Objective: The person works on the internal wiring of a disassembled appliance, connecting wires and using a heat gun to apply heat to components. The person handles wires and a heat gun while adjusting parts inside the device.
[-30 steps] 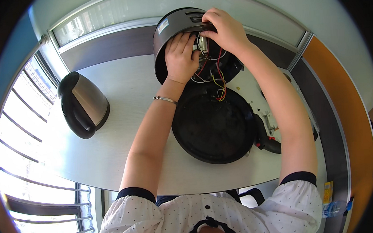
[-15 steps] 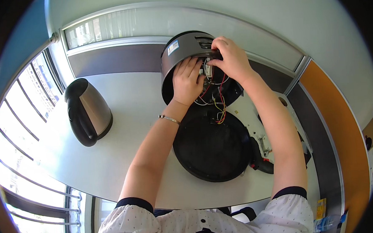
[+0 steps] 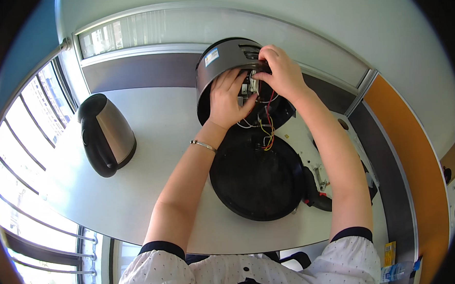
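Note:
A dark grey cylindrical appliance housing (image 3: 223, 60) lies on its side at the back of the table, its open end facing me. White, red and yellow wires (image 3: 269, 120) run from its inside down to a round black panel (image 3: 260, 181) lying flat in front of it. My left hand (image 3: 229, 102) reaches into the opening with its fingers stretched out and its thumb apart, beside a pale part among the wiring; its fingertips are partly hidden. My right hand (image 3: 281, 73) is closed on the housing's edge, fingers over the outside and thumb inside next to the wiring.
A steel and black electric kettle (image 3: 115, 131) stands at the left of the table. Near my right forearm lie small loose parts (image 3: 319, 176) and a black tool with red details (image 3: 320, 201). A low partition (image 3: 141, 72) closes off the back. A clear bottle (image 3: 396, 272) is at lower right.
My left thumb has spread away from the fingers, toward the wiring. My right hand stays at the housing's edge, and the housing has barely moved.

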Demonstrator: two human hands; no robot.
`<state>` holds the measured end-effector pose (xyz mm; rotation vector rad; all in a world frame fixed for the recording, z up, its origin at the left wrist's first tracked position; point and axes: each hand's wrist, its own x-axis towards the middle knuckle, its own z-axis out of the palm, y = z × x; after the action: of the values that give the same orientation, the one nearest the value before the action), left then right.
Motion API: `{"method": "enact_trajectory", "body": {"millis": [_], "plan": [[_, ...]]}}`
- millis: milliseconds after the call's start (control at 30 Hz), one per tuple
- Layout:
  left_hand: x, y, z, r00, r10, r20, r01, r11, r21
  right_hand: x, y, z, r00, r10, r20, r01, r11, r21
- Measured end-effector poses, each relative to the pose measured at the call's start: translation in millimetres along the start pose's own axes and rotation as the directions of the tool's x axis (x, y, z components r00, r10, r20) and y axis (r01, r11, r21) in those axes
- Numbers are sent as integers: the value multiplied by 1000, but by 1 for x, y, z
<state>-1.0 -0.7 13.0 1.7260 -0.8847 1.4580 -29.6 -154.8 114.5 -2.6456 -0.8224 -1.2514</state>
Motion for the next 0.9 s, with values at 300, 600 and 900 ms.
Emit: {"method": "enact_trajectory", "body": {"millis": [300,600,900], "plan": [[0,3,15,991,-109,-84,105,993,-46,-4,7,6,997,-53,-49,52,999,-12],[0,6,20,986,-128,-107,136,988,72,-3,11,9,998,-55,-30,57,996,73],[2,2,15,991,-100,-91,107,992,67,2,38,6,996,-68,57,19,796,605]]}}
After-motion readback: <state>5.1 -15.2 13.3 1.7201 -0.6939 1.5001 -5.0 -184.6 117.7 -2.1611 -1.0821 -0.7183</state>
